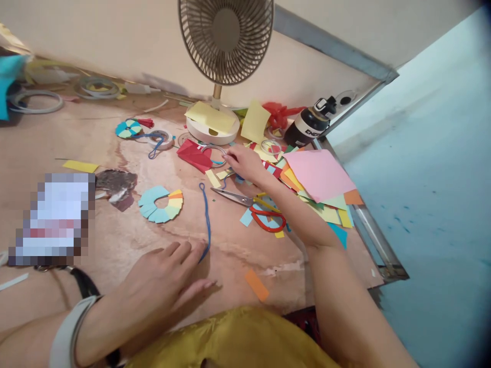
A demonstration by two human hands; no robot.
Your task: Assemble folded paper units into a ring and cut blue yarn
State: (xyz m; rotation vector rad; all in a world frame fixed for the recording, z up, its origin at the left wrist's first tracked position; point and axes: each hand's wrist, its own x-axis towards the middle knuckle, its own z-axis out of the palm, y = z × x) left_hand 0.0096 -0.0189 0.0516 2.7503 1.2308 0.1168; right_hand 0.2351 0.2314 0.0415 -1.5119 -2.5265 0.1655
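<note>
My left hand [164, 278] lies palm down on the table, thumb stretched out and fingers apart, holding nothing. Just beyond its fingertips runs a looped blue cord [207, 220], whose lower end is beside them. Further off, my right hand [245, 162] has its fingers closed at the right edge of a clear tape roll [215, 155]; part of the grip is hidden. Scissors [264, 217] with red and yellow handles lie open under my right forearm. A ring of folded paper strips [149, 207], light blue with yellow and orange, sits left of the cord.
A fan [226, 41] stands at the back, with yellow paper on its base. Coloured paper sheets [320, 174] and a black bottle [309, 125] are at the right. A blurred phone [56, 220] lies left, and a finished-looking paper rosette [128, 129] with a red tassel lies behind.
</note>
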